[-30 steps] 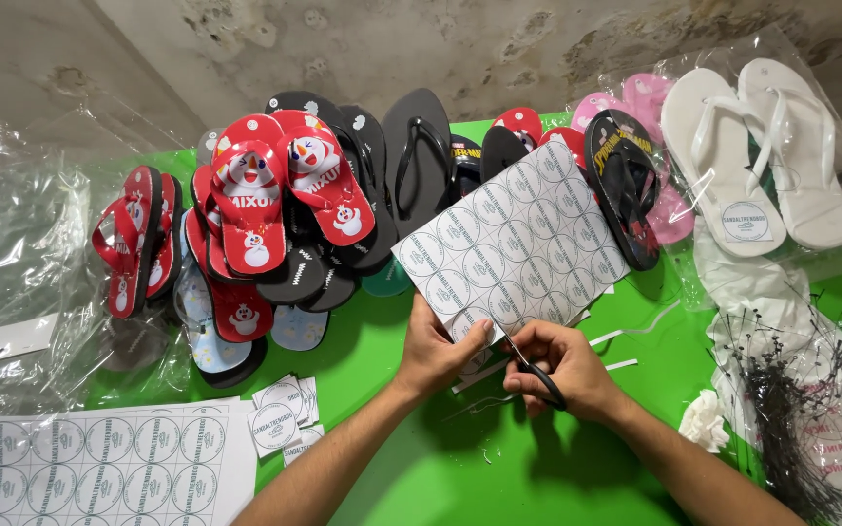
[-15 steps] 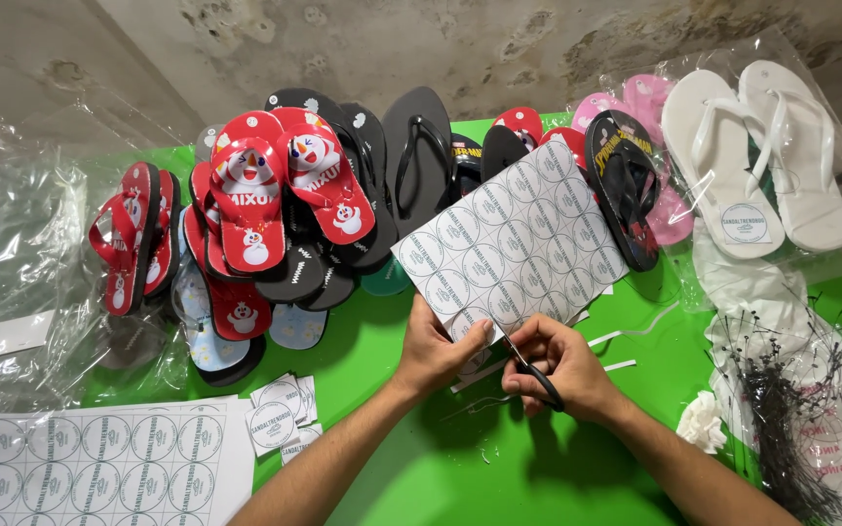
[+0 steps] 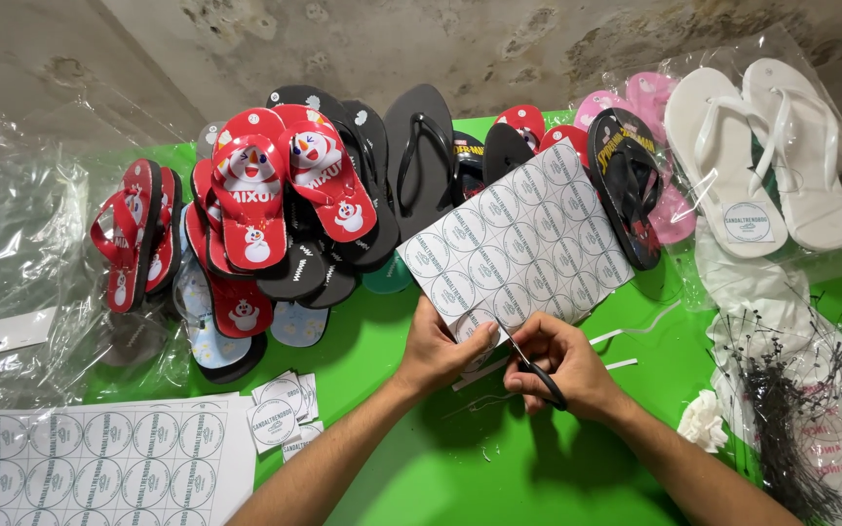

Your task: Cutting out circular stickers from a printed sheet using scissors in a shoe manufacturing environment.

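Two bare forearms enter frame from bottom edge, no sleeves in view. Left hand (image 3: 445, 349) bare: no ring, no glove, no watch or band behind fingers at wrist. Right hand (image 3: 557, 365) likewise bare, wrist unadorned. Nails short, unpainted. No markings, tattoos or bandages seen on either arm.

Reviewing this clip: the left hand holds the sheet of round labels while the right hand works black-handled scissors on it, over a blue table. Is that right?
Not quite. The head view shows the table is bright green, not blue. The rest holds: the left hand holds the sheet of round labels while the right hand works the black-handled scissors at its lower edge.
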